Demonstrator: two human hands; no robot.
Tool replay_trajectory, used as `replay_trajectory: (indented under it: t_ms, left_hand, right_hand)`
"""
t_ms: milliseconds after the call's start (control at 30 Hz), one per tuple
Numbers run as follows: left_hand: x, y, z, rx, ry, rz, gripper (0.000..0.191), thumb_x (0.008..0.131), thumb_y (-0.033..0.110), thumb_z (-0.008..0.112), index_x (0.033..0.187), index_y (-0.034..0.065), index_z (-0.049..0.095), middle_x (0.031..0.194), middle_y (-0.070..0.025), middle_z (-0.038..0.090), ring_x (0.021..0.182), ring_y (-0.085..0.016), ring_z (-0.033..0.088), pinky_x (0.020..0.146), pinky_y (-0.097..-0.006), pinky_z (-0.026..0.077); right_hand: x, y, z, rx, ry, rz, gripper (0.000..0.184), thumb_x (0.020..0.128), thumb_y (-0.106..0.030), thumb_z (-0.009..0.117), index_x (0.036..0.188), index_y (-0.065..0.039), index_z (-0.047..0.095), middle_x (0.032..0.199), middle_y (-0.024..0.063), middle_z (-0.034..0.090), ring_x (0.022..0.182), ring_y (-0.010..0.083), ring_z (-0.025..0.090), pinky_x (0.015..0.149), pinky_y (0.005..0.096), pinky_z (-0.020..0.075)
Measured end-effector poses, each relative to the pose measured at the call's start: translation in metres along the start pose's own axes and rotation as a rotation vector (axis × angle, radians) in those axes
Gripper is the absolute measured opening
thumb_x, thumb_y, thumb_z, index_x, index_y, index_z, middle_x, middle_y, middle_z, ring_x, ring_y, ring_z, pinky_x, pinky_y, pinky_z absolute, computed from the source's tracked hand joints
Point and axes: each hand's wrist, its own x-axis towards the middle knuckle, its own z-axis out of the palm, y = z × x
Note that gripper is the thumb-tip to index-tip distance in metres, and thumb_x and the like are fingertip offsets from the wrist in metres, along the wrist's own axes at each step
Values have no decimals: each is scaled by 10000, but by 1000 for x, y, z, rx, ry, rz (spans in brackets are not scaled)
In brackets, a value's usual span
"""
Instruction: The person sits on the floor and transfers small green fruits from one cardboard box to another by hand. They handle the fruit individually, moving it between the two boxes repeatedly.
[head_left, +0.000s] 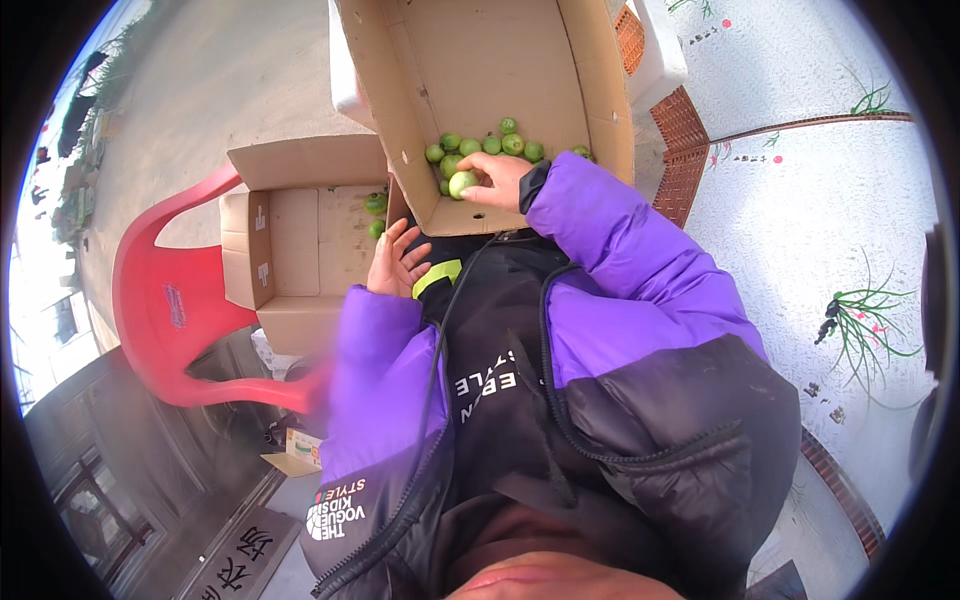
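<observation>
My right hand (495, 180) reaches into the near end of a large cardboard box (495, 60). Its thumb and fingers are around a pale round green fruit (463, 184), which looks like an unripe tomato. Several more green fruits (512, 144) are gathered around it at that end of the box; my hand and sleeve cover part of the group. My left hand (397, 259) is empty, its fingers apart, between the large box and a smaller cardboard box (294, 244). Two green fruits (375, 203) show inside the smaller box, near its right side.
The smaller box, its flaps open, stands on a red plastic chair (187, 277) to my left. White foam boxes (660, 56) show beside the large box. Brown woven edging (679, 150) borders white patterned panels (810, 210) on my right. A dark cable (450, 315) hangs down my front.
</observation>
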Motion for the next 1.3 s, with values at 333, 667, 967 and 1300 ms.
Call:
replay_trajectory:
  t_ms: [333,667,967,1300]
  left_hand:
    - [1,7,-71,-351,451,92,446,924,296,601,1285,95,433,1155,-107,526,1014,-235,588,691,-269,548]
    - [-14,-19,-74,-108,378,-79,431,934,285,578,1298,100,442,1163,-73,571,961,-178,608,736,-275,525]
    - [-1,1,-4,-117,-95,-65,458,984,401,446,1344,119,424,1201,-87,569,1009,-201,610,729,-290,540]
    - [0,4,-73,-404,308,37,504,926,333,583,1331,125,367,1195,-120,506,1076,-272,578,802,-296,551]
  right_hand:
    - [26,104,-48,-635,1,701,470,795,-177,681,1228,-74,530,1221,228,546,1118,382,551,939,449,458]
    - [45,143,-39,-589,-66,689,548,722,-184,740,1205,-55,517,1169,220,587,1122,371,556,920,443,471]
    - [-1,9,-1,184,-42,-46,575,762,-274,685,1263,-69,492,1107,192,615,989,319,617,889,406,480]
    - [-1,106,-59,-892,-143,813,449,780,-161,665,1197,-77,519,1156,205,571,1064,383,572,904,438,480]
